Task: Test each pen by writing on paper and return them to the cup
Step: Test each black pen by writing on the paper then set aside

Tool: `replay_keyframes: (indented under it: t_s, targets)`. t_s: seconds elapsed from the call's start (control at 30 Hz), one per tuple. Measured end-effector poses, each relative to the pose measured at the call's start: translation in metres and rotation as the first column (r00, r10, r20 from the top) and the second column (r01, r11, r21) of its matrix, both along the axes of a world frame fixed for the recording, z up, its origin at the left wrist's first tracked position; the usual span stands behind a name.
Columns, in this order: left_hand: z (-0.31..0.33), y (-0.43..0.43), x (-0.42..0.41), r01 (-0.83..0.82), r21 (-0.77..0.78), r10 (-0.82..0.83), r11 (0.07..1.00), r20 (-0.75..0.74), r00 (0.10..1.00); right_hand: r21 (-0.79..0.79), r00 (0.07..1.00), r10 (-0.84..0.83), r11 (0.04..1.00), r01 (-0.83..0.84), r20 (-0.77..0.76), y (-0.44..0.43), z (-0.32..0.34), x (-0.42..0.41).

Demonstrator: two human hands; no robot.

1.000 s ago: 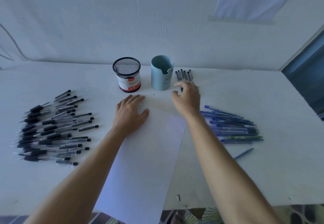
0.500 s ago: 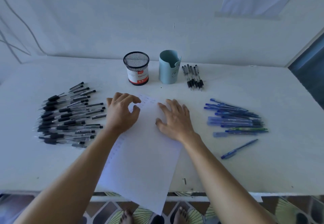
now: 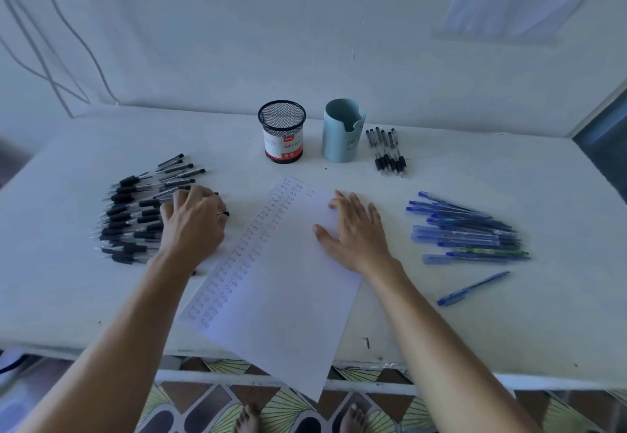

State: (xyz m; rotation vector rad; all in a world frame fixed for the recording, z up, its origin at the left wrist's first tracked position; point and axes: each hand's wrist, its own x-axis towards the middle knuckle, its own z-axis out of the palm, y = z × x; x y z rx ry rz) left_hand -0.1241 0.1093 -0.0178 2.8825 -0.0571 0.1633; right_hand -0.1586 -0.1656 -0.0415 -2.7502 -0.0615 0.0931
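mesh cup and blue cup upright behind paper. left of paper: left hand, fingers curled over black pens, hold unclear. right hand flat on paper, fingers spread.

Some black pens are covered by the left hand; its grip cannot be told. The writing on the paper is too small to be read.

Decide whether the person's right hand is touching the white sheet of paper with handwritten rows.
Touching. The head view shows the right hand lying flat, with its thumb and palm on the white sheet of paper near its right edge.
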Motion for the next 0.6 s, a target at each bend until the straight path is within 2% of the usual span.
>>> replay_keyframes:
  t_s: [0.07, 0.13, 0.2, 0.3, 0.33, 0.4, 0.47, 0.53, 0.6]
  targets:
    - [-0.002, -0.003, -0.001, 0.051, -0.060, -0.047, 0.997, 0.069, 0.997, -0.007, 1.000, 0.018, 1.000, -0.018, -0.007, -0.001, 0.001, -0.001]
    - [0.001, -0.011, -0.002, 0.161, -0.142, -0.130, 0.977, 0.211, 0.969, -0.001, 1.000, 0.025, 1.000, -0.025, -0.004, -0.002, 0.001, -0.001]
    - [0.011, -0.022, -0.004, 0.273, -0.293, -0.161, 0.917, 0.354, 0.921, -0.021, 1.000, 0.026, 0.999, -0.026, 0.010, -0.003, 0.000, -0.002]
    - [0.029, -0.042, -0.007, 0.354, -0.515, -0.099, 0.781, 0.457, 0.884, -0.075, 0.999, 0.006, 0.997, -0.003, 0.044, -0.002, -0.003, -0.005]
    - [0.034, -0.049, -0.007, 0.366, -0.596, -0.069, 0.714, 0.461, 0.885, -0.081, 0.999, 0.000, 0.997, 0.004, 0.049, -0.002, -0.004, -0.006]
    - [0.043, -0.061, -0.004, 0.295, -0.792, 0.010, 0.534, 0.355, 0.935, -0.085, 0.999, -0.004, 0.996, 0.008, 0.051, -0.003, -0.006, -0.006]
    - [0.048, -0.071, 0.000, 0.173, -0.947, 0.013, 0.272, 0.184, 0.983, -0.096, 0.999, -0.003, 0.995, 0.008, 0.053, -0.003, -0.008, -0.006]
    - [0.051, -0.077, 0.006, 0.058, -0.997, -0.090, 0.059, 0.053, 0.995, -0.111, 0.998, -0.006, 0.994, 0.013, 0.066, -0.003, -0.008, -0.006]
    - [0.053, -0.083, 0.011, -0.002, -1.000, -0.170, -0.026, 0.003, 0.986, -0.119, 0.997, -0.005, 0.993, 0.014, 0.077, -0.002, -0.008, -0.006]
